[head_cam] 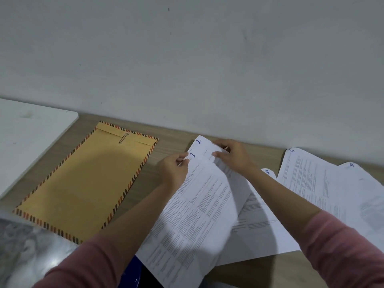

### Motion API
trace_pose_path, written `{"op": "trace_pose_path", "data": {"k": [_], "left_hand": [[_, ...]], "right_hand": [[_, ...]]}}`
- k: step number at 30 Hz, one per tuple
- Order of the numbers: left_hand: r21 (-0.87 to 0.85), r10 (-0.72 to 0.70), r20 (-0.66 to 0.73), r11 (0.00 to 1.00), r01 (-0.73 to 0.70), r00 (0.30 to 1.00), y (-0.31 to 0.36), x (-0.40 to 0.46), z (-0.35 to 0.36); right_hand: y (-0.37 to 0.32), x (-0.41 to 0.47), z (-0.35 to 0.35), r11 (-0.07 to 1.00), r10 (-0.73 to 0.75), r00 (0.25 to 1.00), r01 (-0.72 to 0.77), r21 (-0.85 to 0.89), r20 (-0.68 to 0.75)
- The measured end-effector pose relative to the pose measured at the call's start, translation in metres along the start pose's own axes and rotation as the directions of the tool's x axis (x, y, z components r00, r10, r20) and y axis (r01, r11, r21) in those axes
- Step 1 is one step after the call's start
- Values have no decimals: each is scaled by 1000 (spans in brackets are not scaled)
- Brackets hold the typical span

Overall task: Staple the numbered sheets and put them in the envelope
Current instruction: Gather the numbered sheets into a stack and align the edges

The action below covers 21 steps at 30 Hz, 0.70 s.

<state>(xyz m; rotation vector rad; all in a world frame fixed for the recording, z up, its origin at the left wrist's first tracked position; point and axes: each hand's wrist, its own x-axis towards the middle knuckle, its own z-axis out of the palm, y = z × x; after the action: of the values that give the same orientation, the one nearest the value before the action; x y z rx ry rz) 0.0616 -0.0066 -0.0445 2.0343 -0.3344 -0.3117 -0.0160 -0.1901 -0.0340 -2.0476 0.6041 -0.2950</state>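
A tan paper envelope with striped edging lies flat on the wooden bench. The left hand fingers pinch shut on the white printed sheet marked 1 (top corner); the right hand fingers close on the white sheet marked 2 beneath.

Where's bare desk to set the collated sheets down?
Bare wood shows between the envelope and sheet 1, partly crossed by the left hand, and along the near edge below sheet 3. The right side is crowded with sheets 5 and 4.
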Motion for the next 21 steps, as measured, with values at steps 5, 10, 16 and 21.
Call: {"op": "trace_pose_path", "data": {"k": [5,10,16,21], "left_hand": [[-43,-25,-57,999,23,998,18,4,3],[-72,-27,-52,997,24,998,30,5,3],[-112,-75,23,991,77,997,30,5,4],[-216,-76,54,973,86,996,35,-4,7]], "right_hand": [[-4,-7,-5,997,-5,1000,6,80,-23],[-3,-13,-7,994,-42,999,40,104,13],[0,-20,-4,985,-40,999,44,167,-28],[-3,-24,0,981,-43,999,48,189,-30]]}}
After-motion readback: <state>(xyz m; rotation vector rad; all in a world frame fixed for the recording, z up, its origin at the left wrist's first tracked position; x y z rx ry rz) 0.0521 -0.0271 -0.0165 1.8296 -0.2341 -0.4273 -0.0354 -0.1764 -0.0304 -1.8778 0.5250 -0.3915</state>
